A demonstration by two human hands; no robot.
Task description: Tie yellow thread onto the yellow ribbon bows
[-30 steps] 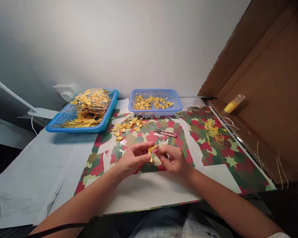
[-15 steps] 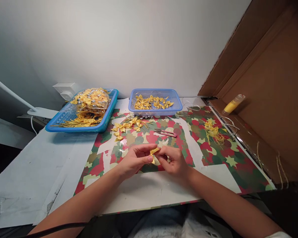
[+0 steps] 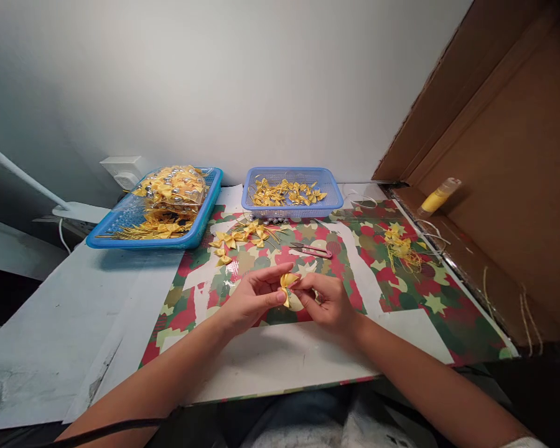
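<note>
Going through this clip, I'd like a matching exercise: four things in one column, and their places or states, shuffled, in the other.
Things
1. Pink snips
2. Clear bag of yellow bows
3. Tube with yellow contents
4. Left hand

Places or states
A. Beside the brown cardboard on the right
B. Pinching a single yellow bow
C. Lying on the patterned sheet
D. Inside the left-hand blue basket

Right pairs: 1-C, 2-D, 3-A, 4-B.
</note>
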